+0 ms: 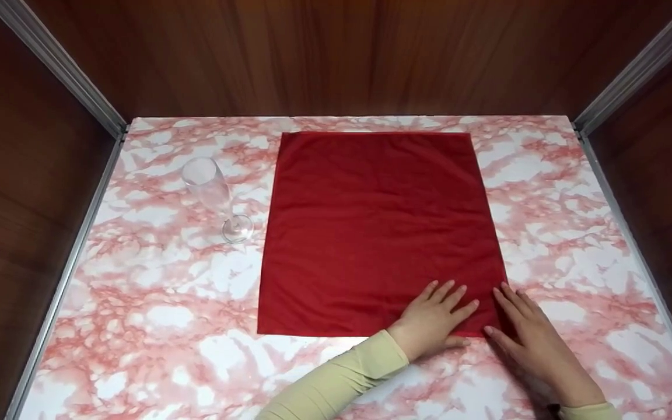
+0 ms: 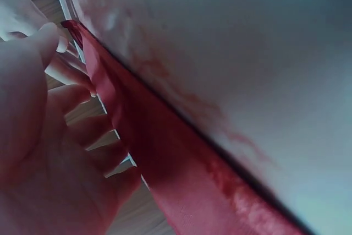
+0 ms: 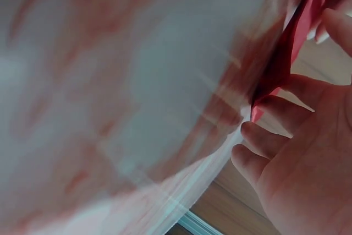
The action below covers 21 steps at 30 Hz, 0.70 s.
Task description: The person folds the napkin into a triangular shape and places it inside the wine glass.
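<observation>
A square red cloth (image 1: 371,221) lies spread out with slight wrinkles. Fingers spread, my left hand (image 1: 429,321) rests on its near edge, left of the near right corner. At that corner is my right hand (image 1: 531,338), its fingers extended along the right edge and the thumb apart from them. The left wrist view shows the left palm (image 2: 49,152) beside the cloth (image 2: 154,147). From the right wrist, the fingertips (image 3: 250,130) appear at the red corner (image 3: 275,75). Neither hand curls round anything.
Left of the cloth is a clear champagne flute (image 1: 210,189) with its round foot beside the cloth's left edge. The pink-and-white marbled table (image 1: 155,344) is enclosed by dark wood panels (image 1: 336,58) at the back and sides, with metal strips (image 1: 73,262) along the side edges.
</observation>
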Available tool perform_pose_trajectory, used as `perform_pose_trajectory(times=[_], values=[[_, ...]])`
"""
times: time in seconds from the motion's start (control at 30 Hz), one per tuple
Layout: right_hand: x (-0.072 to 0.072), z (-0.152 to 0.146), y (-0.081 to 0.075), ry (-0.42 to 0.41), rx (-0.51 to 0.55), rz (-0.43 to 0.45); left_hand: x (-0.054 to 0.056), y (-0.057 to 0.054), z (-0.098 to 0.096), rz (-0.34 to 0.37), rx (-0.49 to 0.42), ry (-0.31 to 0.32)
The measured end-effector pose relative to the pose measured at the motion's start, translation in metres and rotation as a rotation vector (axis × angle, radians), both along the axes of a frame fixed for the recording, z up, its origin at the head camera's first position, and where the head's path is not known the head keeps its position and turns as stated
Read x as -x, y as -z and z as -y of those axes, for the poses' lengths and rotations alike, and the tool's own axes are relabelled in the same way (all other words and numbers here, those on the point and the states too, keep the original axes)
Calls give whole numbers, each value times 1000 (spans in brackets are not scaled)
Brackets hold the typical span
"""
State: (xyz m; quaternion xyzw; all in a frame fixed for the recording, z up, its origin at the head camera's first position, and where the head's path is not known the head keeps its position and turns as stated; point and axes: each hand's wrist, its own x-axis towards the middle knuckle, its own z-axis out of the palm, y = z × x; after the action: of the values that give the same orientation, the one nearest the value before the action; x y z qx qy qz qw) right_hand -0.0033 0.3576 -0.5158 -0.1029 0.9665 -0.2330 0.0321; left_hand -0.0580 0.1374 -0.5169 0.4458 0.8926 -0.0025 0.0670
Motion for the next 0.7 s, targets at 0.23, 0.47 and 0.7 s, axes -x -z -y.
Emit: perform_pose_trajectory(times=[0.23,0.47,0.7], values=[[-1,-1,0,-16,6,-5,-1,-2,-1,32,24,-13],[-1,-2,-1,-27,-1,26,-1,-5,-3,49,32,-22],[2,-2,-2,-55,-11,-13,0,-6,-5,36,49,-18]])
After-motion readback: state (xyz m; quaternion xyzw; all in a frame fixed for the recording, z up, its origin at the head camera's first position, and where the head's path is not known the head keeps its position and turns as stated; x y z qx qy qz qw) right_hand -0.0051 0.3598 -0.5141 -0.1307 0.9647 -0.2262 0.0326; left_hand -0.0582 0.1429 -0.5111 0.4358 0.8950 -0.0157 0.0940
